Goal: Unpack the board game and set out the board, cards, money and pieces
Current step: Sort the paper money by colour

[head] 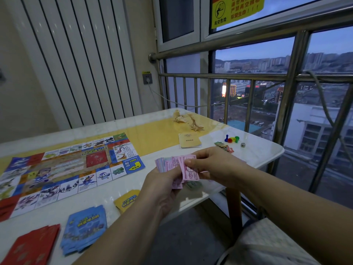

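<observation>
Red cards (32, 245) lie at the near edge of the table (107, 191), the board (66, 169) flat beyond them, blue cards (85, 228) and yellow cards (127, 200) close to the rim. The left hand (162, 186) grips the money (169, 165) just inside that edge; the right hand (212, 165) pinches its top pink note (191, 174). Pieces (232, 139) stand by the right corner, bare table around them.

Board (63, 169) says 2000, note (189, 174) 1000, sign (236, 10) 高空危险.
</observation>
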Demonstrator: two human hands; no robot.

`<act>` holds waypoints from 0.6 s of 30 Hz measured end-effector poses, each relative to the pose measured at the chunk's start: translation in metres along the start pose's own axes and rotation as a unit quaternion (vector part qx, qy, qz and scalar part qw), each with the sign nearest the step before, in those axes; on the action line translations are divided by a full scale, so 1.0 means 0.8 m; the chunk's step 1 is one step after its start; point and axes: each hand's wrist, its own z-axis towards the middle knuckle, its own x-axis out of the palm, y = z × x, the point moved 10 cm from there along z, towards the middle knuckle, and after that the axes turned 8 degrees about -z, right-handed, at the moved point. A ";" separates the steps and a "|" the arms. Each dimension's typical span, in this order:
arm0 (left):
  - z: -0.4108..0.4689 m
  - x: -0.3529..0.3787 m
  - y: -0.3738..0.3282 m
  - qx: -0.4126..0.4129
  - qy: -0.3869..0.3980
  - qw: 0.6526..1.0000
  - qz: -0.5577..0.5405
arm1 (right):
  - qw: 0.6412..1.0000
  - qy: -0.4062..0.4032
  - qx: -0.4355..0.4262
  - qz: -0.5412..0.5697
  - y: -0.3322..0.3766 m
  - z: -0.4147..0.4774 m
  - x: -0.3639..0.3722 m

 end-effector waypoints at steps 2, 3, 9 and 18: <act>0.001 0.000 0.004 -0.007 -0.005 1.000 0.006 | 1.000 0.008 0.006 0.017 -0.003 0.001 0.005; 0.001 0.002 0.006 -0.016 -0.005 1.000 0.000 | 1.000 0.009 0.009 0.021 -0.004 0.002 0.005; -0.009 0.017 0.013 -0.127 0.026 0.979 -0.159 | 0.999 -0.037 0.019 0.018 -0.001 0.003 -0.010; 0.013 -0.009 0.003 -0.028 -0.017 0.999 -0.029 | 0.999 -0.020 0.026 0.037 -0.005 -0.003 -0.004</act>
